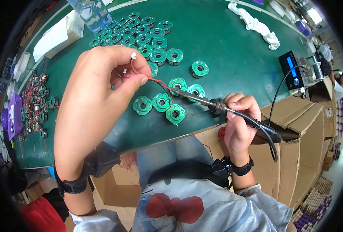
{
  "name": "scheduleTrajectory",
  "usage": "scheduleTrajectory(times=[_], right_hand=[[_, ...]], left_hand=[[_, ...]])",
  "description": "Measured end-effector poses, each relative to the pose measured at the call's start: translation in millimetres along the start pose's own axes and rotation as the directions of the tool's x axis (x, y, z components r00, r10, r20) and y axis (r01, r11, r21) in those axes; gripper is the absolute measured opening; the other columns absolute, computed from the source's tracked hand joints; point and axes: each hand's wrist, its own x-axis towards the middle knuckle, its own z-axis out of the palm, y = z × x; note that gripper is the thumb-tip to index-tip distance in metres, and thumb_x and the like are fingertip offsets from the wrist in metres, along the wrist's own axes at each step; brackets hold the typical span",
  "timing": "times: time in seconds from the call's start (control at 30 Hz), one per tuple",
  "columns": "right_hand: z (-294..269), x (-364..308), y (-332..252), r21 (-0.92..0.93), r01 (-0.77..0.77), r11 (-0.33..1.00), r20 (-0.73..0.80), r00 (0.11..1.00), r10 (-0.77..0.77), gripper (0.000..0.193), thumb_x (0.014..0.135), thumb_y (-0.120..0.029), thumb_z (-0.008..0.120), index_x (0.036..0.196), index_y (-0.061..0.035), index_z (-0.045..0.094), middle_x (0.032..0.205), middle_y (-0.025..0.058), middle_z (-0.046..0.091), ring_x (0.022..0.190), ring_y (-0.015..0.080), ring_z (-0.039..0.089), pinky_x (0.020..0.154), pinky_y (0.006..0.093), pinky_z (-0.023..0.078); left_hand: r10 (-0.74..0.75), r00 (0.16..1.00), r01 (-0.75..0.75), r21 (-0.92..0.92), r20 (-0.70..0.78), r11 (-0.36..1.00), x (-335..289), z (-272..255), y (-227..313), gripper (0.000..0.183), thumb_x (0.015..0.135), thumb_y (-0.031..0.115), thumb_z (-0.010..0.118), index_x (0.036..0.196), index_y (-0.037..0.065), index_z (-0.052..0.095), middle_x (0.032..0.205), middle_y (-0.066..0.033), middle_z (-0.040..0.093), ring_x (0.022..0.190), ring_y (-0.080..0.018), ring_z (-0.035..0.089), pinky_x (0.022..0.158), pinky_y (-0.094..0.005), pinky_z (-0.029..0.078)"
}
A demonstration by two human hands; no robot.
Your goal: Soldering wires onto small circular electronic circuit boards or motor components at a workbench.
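My left hand [102, 73] pinches a red-and-black wire lead [156, 80] between thumb and fingers. A small white connector [133, 55] sticks up by its forefinger, with another white one below. In my right hand [242, 121] is a soldering iron [202, 100], slanting up to the left. Its tip is at the wires, above the edge of a round green circuit board [177, 84]; exact contact cannot be made out. Similar boards lie around it, including one below the wires [175, 114] and one to the left [142, 105]. A lone board [199, 69] sits farther back.
Many more boards [143, 39] stand in rows behind my left hand. Wired parts [36, 102] pile up at left beside a purple bin [14, 112]. A soldering station [295, 71], crumpled white tissue [252, 24] and clear bottle [90, 15] stand farther off. Cardboard boxes [291, 154] flank the green table's right front.
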Motion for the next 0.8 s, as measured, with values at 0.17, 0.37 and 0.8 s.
scheduleTrajectory(times=[0.17,0.37,0.8], right_hand=[[0.9,-0.1,0.8,0.008,-0.010,1.000,-0.002,1.000,0.011,0.012,0.068,0.010,0.051,0.074,0.0008,0.047,0.070,0.0077,0.050,0.066,0.0126,0.045,0.055,0.0208,0.036],[0.4,0.4,1.0,0.003,0.000,1.000,0.004,1.000,-0.001,0.011,0.068,0.010,0.051,0.074,0.0010,0.047,0.070,0.0080,0.049,0.065,0.0127,0.044,0.054,0.0209,0.035],[0.1,0.0,1.3,-0.001,-0.003,1.000,0.008,1.000,0.003,0.012,0.067,0.009,0.052,0.074,0.0006,0.048,0.069,0.0078,0.049,0.064,0.0126,0.043,0.055,0.0213,0.034]], left_hand=[[-0.018,1.000,0.019,-0.024,0.013,1.000,0.2,0.1,-1.6,0.002,0.073,-0.004,0.054,0.074,-0.003,0.055,0.072,-0.0026,0.054,0.066,-0.0065,0.049,0.058,-0.0184,0.038],[0.012,1.000,-0.011,0.022,-0.020,1.000,-1.1,0.4,-3.3,0.002,0.072,-0.004,0.054,0.074,-0.003,0.055,0.071,-0.0025,0.054,0.064,-0.0063,0.048,0.056,-0.0180,0.037],[-0.002,1.000,0.002,0.021,0.007,1.000,-0.7,-0.7,-1.9,0.003,0.072,-0.004,0.054,0.074,-0.003,0.055,0.071,-0.0025,0.054,0.065,-0.0060,0.048,0.057,-0.0181,0.038]])
